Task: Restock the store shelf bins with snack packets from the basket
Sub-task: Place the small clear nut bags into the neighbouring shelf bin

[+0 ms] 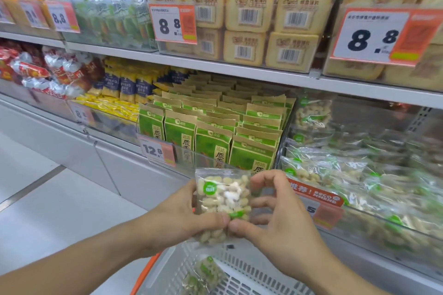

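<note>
Currently I log one clear snack packet of pale nuts, held upright above the basket. My left hand pinches its left side; my right hand has its fingers curled around the right edge, thumbs meeting low. More packets lie in the basket. Matching bin just right.

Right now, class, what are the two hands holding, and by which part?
Both hands hold one clear plastic packet of pale nuts: the left hand grips its left edge, the right hand its right edge, thumbs meeting near the bottom.
</note>
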`<state>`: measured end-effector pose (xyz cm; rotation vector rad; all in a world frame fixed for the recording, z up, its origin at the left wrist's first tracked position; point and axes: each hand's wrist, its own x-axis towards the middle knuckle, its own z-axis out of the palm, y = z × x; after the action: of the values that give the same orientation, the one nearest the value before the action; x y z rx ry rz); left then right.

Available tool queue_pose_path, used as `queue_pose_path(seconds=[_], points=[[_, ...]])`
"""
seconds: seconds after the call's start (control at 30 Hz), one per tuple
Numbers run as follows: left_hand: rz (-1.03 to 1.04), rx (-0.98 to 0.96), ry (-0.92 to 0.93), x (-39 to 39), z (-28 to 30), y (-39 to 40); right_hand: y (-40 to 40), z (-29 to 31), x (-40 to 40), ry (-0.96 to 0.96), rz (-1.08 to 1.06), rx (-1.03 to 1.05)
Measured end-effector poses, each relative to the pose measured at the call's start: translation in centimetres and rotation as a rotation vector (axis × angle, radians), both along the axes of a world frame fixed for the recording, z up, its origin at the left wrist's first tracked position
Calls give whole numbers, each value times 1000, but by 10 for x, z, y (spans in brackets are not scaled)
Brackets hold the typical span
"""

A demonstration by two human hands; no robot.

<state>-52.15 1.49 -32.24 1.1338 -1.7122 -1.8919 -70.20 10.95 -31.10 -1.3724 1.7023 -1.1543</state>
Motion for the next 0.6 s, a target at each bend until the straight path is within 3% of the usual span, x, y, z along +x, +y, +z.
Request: queue_pose_path(seconds=[0.2, 0.33, 0.47, 0.6], points=[[-190, -190, 157, 11, 20, -4, 5, 9, -25, -212, 123, -74], [-190, -303, 250, 1, 28, -3, 10, 15, -23, -137, 225, -204], [-81, -531, 278, -20, 37, -4, 4, 21, -19, -83, 69, -458], [6, -751, 288, -43, 45, -2, 1, 29, -30, 105, -38, -687]])
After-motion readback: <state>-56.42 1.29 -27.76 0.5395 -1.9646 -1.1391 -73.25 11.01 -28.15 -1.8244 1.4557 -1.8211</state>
